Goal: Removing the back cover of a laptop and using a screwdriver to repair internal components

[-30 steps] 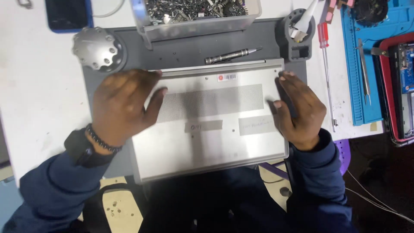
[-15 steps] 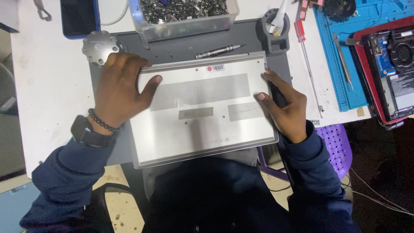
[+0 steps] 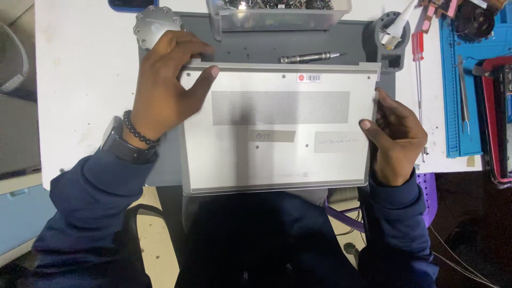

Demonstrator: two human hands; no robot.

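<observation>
A silver laptop (image 3: 277,154) lies upside down on a grey work mat (image 3: 266,48), its bottom cover with a vent grille facing up. My left hand (image 3: 165,88) grips its far left corner, fingers over the top edge and thumb on the cover. My right hand (image 3: 397,138) clasps the right edge near the middle. A dark watch and a bead bracelet sit on my left wrist. The laptop's near edge hangs over the table's front toward my lap.
A silver screwdriver bit handle (image 3: 312,56) lies just beyond the laptop. A clear box of screws (image 3: 282,13) stands at the back, a round metal disc (image 3: 154,24) at back left. A red-handled screwdriver (image 3: 418,69), a blue mat (image 3: 461,85) with tools and an opened device (image 3: 501,122) lie right.
My left hand slid from the cover's left side up to the far left corner. My right hand shifted down the right edge. The laptop stays face down.
</observation>
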